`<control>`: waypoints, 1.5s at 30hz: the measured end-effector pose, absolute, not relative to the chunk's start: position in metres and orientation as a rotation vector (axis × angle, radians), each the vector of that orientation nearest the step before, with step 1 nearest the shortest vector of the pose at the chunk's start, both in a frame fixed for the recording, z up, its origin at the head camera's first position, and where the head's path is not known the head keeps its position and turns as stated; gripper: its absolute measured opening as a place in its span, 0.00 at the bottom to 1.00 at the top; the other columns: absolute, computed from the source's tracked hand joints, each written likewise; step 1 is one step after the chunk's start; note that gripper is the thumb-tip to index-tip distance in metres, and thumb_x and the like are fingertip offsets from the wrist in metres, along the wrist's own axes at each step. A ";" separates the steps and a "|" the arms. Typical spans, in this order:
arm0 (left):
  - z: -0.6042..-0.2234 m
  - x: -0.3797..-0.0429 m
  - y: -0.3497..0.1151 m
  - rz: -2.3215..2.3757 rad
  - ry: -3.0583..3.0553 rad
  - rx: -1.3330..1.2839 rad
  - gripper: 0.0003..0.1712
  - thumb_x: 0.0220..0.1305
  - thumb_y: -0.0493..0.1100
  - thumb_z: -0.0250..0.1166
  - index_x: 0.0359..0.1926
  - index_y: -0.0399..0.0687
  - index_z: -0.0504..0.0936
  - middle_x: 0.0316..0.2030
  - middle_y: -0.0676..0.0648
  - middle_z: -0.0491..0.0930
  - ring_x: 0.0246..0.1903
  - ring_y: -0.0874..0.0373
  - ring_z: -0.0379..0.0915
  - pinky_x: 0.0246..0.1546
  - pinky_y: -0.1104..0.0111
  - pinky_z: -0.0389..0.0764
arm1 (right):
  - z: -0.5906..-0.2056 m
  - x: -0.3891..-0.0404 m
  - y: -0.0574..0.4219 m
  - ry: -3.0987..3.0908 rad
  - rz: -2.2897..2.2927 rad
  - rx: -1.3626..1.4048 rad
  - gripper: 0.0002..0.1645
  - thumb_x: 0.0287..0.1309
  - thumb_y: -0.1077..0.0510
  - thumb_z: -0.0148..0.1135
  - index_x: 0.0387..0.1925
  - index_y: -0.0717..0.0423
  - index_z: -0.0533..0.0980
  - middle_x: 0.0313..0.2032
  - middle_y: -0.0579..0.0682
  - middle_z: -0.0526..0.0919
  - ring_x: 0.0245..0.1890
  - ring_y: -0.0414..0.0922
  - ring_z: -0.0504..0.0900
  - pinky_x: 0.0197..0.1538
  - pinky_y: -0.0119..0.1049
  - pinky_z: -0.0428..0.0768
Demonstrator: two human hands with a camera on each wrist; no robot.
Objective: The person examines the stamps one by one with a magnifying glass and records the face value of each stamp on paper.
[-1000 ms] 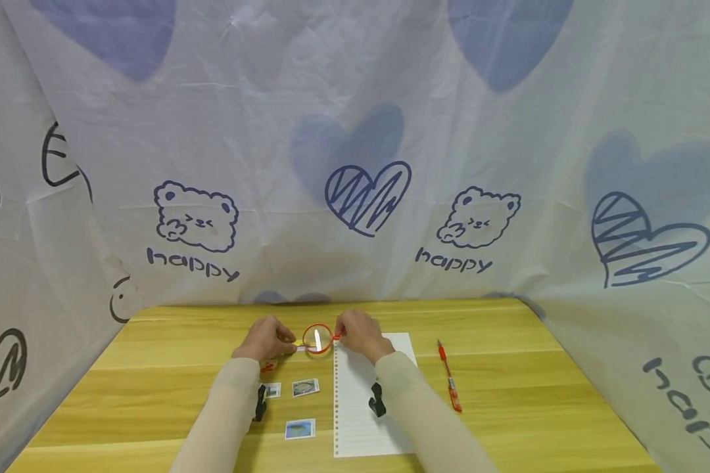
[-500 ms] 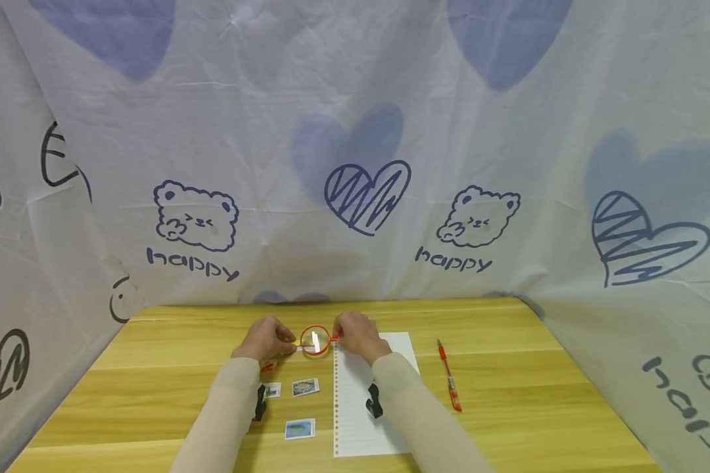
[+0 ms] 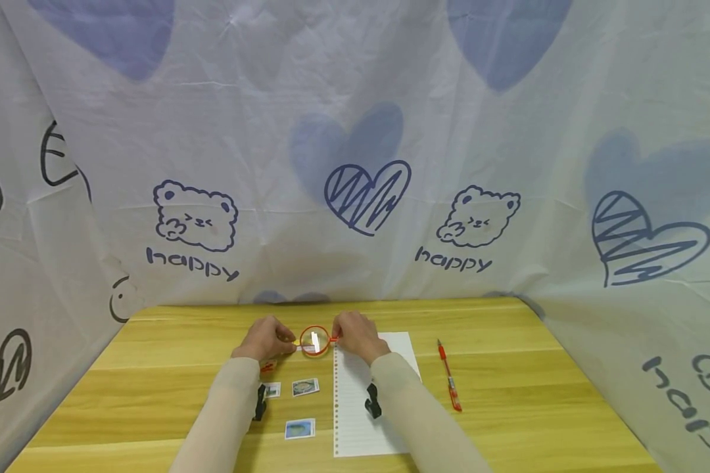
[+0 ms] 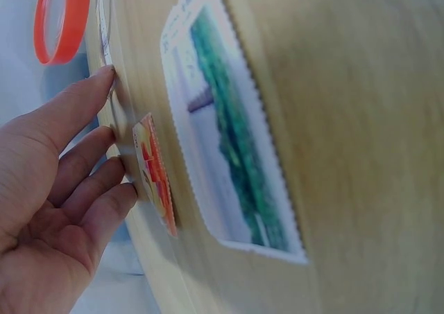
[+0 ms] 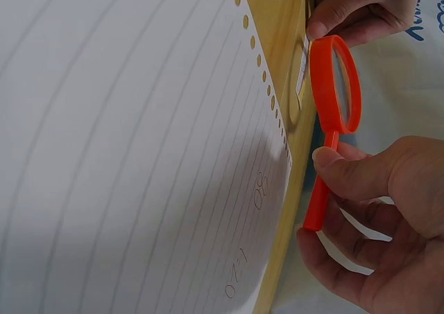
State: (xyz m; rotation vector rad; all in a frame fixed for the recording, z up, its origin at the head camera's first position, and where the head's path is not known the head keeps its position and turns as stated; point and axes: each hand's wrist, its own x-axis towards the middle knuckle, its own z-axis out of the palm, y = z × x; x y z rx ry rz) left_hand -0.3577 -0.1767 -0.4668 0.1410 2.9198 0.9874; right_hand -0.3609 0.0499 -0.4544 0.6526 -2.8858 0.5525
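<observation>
In the lower middle of the head view, the right hand holds a red magnifying glass, thumb and fingers clamped on its handle. The round lens stands tilted, its rim just beside the left hand's fingertips, and a bright glare streaks the glass. The left hand touches a stamp lying on the wooden table, part of it seen through the lens; whether finger and thumb pinch the stamp or only rest against it, I cannot tell.

Three more stamps show below the hands in the head view: a green-grey stamp, a blue stamp lower down, and a green landscape stamp partly covered by the left forearm. A red-orange stamp lies near the left fingers, left of centre in the left wrist view.

Right of the stamps is a lined sheet of paper, holes punched down its left edge, partly beneath the right arm; the right wrist view shows small handwritten figures on it. Further right, a red pen lies at a slant. A white curtain printed with bears and hearts fills the upper frame.
</observation>
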 end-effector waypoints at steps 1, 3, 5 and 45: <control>-0.467 -0.357 -0.177 0.986 2.920 0.138 0.09 0.58 0.38 0.77 0.41 0.44 0.92 0.47 0.43 0.89 0.47 0.49 0.81 0.57 0.48 0.82 | -0.455 -0.361 0.050 -2.884 0.555 0.655 0.09 0.54 0.71 0.69 0.32 0.55 0.86 0.35 0.48 0.89 0.33 0.44 0.82 0.38 0.40 0.82; -0.466 -0.357 -0.176 0.986 2.919 0.138 0.09 0.58 0.38 0.77 0.41 0.44 0.92 0.46 0.43 0.89 0.47 0.49 0.81 0.57 0.48 0.82 | -0.456 -0.361 0.050 -2.885 0.554 0.657 0.09 0.54 0.71 0.69 0.32 0.55 0.86 0.35 0.48 0.89 0.34 0.44 0.82 0.38 0.39 0.82; -0.466 -0.356 -0.176 0.986 2.918 0.141 0.09 0.58 0.38 0.77 0.41 0.44 0.92 0.46 0.43 0.88 0.46 0.49 0.81 0.56 0.48 0.82 | -0.457 -0.362 0.050 -2.884 0.551 0.659 0.09 0.54 0.71 0.68 0.32 0.55 0.86 0.35 0.48 0.89 0.34 0.43 0.82 0.38 0.38 0.82; -0.466 -0.356 -0.175 1.020 2.891 0.096 0.10 0.59 0.38 0.76 0.43 0.44 0.91 0.49 0.42 0.87 0.49 0.48 0.80 0.59 0.47 0.80 | -0.465 -0.364 0.050 -2.922 0.589 0.624 0.06 0.55 0.67 0.72 0.30 0.54 0.85 0.34 0.47 0.88 0.36 0.44 0.81 0.42 0.42 0.82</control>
